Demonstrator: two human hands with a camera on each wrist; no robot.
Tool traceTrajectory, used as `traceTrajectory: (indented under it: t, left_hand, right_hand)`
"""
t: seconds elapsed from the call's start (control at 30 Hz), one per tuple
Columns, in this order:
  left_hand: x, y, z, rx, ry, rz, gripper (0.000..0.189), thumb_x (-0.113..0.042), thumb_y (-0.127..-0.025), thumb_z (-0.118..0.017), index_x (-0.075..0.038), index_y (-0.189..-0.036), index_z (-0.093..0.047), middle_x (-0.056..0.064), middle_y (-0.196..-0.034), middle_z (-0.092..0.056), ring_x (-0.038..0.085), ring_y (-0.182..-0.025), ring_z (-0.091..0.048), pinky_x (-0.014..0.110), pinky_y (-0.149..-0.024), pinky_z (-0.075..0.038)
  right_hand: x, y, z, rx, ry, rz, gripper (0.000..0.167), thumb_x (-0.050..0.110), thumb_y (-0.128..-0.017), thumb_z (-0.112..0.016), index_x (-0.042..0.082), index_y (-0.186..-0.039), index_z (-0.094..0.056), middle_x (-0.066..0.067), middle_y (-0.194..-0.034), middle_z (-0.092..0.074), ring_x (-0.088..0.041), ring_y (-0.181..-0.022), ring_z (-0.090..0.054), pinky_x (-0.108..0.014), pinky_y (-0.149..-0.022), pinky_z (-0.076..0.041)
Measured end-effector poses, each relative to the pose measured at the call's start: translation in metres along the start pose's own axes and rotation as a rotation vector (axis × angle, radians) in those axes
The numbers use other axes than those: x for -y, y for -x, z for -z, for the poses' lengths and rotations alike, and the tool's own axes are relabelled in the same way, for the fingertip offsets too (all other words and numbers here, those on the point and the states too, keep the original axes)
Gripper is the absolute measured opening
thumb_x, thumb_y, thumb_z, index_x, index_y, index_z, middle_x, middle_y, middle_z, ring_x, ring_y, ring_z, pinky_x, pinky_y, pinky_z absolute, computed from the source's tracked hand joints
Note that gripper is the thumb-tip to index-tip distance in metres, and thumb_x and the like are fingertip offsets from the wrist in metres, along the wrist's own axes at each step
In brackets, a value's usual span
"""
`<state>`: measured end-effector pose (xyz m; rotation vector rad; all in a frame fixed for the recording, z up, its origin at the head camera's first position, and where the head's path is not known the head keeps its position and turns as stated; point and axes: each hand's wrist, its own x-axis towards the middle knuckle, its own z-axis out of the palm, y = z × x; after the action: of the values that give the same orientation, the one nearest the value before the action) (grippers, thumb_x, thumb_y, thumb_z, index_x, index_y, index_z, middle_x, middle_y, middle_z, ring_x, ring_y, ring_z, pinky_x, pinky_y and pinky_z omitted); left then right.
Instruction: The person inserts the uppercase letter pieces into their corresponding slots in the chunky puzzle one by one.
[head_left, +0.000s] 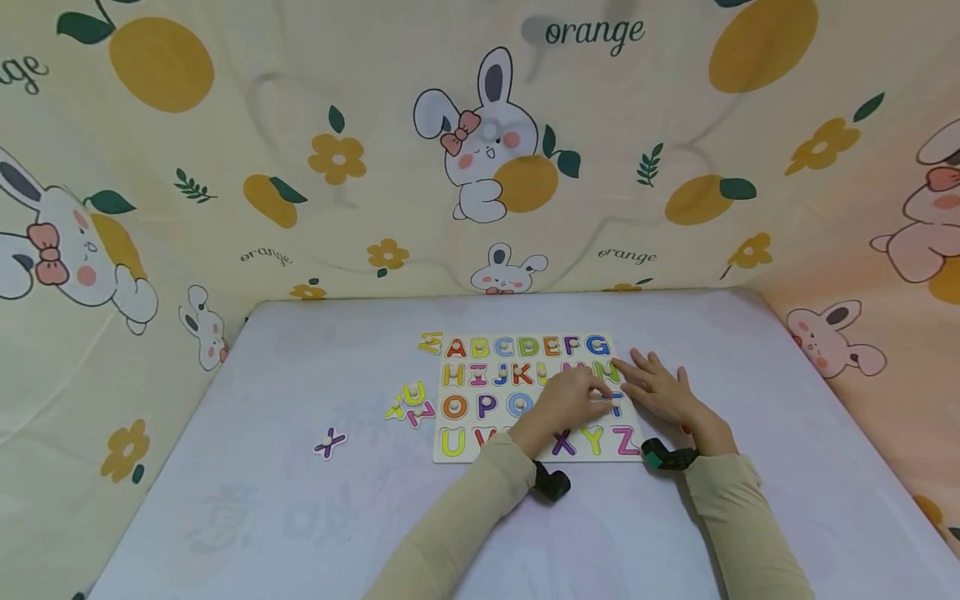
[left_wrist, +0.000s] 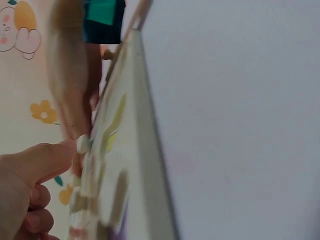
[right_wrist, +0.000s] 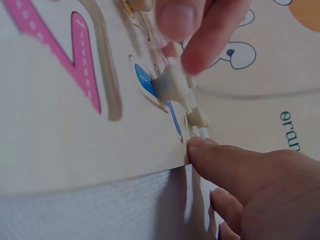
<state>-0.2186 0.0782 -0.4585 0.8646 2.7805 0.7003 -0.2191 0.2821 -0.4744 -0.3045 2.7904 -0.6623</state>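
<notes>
A wooden alphabet puzzle board (head_left: 465,458) lies on the table with coloured letters in rows. My left hand (head_left: 567,400) is over its right half, hiding several letters. In the right wrist view, the fingertips of that hand stand just off the knob of a blue T piece (right_wrist: 172,85), which sits in its slot. My right hand (head_left: 663,390) rests at the board's right edge with its fingers spread; its thumb (right_wrist: 215,152) touches the edge close to the T. A green N (head_left: 606,372) lies just above the T.
Left of the board lie loose letters: a yellow one (head_left: 431,342) at its top corner, a yellow U (head_left: 414,393), a yellow Y (head_left: 394,407) and a pink letter (head_left: 421,414). A purple X (head_left: 330,443) lies farther left. A patterned cloth (head_left: 585,225) hangs behind the table.
</notes>
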Motion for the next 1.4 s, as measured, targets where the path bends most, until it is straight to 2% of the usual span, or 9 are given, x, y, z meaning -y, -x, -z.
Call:
traceTrajectory:
  t: [0.27,0.53,0.6,0.7,0.8,0.9,1.1,1.17,1.4]
  left_hand:
    - [0.016,0.015,0.019,-0.046,0.102,0.013,0.021,-0.035,-0.089,-0.068,-0.025,-0.107,-0.074,-0.006,-0.096,-0.064,0.004,-0.081,-0.052,0.017,-0.074,-0.042]
    - [0.043,0.038,0.04,-0.146,0.171,-0.031,0.023,-0.029,-0.088,-0.069,-0.017,-0.107,-0.074,0.0,-0.082,-0.056,0.005,-0.074,-0.041,0.015,-0.065,-0.031]
    - [0.05,0.044,0.045,-0.173,0.189,-0.037,0.022,-0.026,-0.088,-0.07,-0.015,-0.106,-0.074,0.003,-0.081,-0.058,0.006,-0.073,-0.041,0.015,-0.065,-0.03]
    - [0.061,0.054,0.054,-0.203,0.227,-0.045,0.022,-0.024,-0.088,-0.07,-0.013,-0.106,-0.074,0.009,-0.085,-0.063,0.011,-0.074,-0.045,0.017,-0.066,-0.032]
    - [0.07,0.063,0.062,-0.234,0.264,-0.048,0.024,-0.023,-0.089,-0.069,-0.01,-0.108,-0.074,0.01,-0.094,-0.068,0.019,-0.082,-0.057,0.019,-0.071,-0.039]
    - [0.079,0.072,0.071,-0.255,0.31,-0.034,0.025,-0.022,-0.089,-0.069,-0.008,-0.108,-0.073,0.009,-0.093,-0.067,0.026,-0.085,-0.058,0.021,-0.071,-0.039]
    - [0.103,0.093,0.083,-0.307,0.362,0.019,0.021,-0.018,-0.086,-0.071,-0.006,-0.104,-0.074,0.009,-0.077,-0.055,0.017,-0.073,-0.043,0.018,-0.065,-0.031]
    - [0.112,0.1,0.087,-0.324,0.364,0.047,0.021,-0.017,-0.085,-0.073,-0.006,-0.103,-0.074,0.008,-0.077,-0.056,0.014,-0.073,-0.042,0.018,-0.065,-0.031]
    - [0.145,0.125,0.097,-0.349,0.355,0.142,0.02,-0.017,-0.085,-0.072,-0.004,-0.101,-0.074,0.002,-0.073,-0.045,0.012,-0.072,-0.039,0.02,-0.065,-0.03]
  right_hand:
    - [0.0,0.003,0.003,0.011,-0.009,-0.019,0.061,0.046,-0.099,-0.044,0.016,-0.15,-0.032,-0.026,-0.159,-0.01,-0.055,-0.144,0.001,-0.077,-0.105,0.011]
    - [0.0,0.002,0.003,0.014,-0.005,-0.026,0.062,0.048,-0.098,-0.044,0.016,-0.151,-0.031,-0.025,-0.16,-0.009,-0.054,-0.145,0.002,-0.076,-0.106,0.012]
    - [-0.001,0.002,0.002,0.014,-0.002,-0.026,0.062,0.048,-0.098,-0.044,0.017,-0.151,-0.031,-0.025,-0.16,-0.009,-0.054,-0.145,0.002,-0.076,-0.106,0.012]
    - [-0.001,0.002,0.003,0.013,0.001,-0.029,0.063,0.048,-0.098,-0.044,0.017,-0.151,-0.03,-0.024,-0.16,-0.009,-0.053,-0.145,0.002,-0.076,-0.106,0.012]
    - [-0.001,0.002,0.003,0.012,0.007,-0.031,0.063,0.049,-0.098,-0.043,0.017,-0.151,-0.03,-0.024,-0.16,-0.009,-0.053,-0.145,0.002,-0.076,-0.106,0.012]
    - [-0.001,0.002,0.004,0.001,0.01,-0.017,0.062,0.048,-0.098,-0.044,0.017,-0.15,-0.031,-0.025,-0.159,-0.01,-0.055,-0.145,0.001,-0.076,-0.106,0.01]
    - [0.002,0.002,0.003,-0.008,0.008,-0.007,0.06,0.045,-0.098,-0.046,0.015,-0.149,-0.033,-0.027,-0.158,-0.013,-0.056,-0.144,-0.001,-0.076,-0.105,0.01]
    - [0.003,0.002,0.003,-0.006,0.008,-0.009,0.061,0.045,-0.098,-0.046,0.015,-0.15,-0.033,-0.026,-0.159,-0.012,-0.056,-0.144,-0.001,-0.076,-0.106,0.01]
    - [0.002,0.002,0.0,-0.009,0.012,-0.009,0.06,0.045,-0.098,-0.046,0.016,-0.15,-0.033,-0.026,-0.159,-0.013,-0.056,-0.144,-0.001,-0.076,-0.106,0.01]
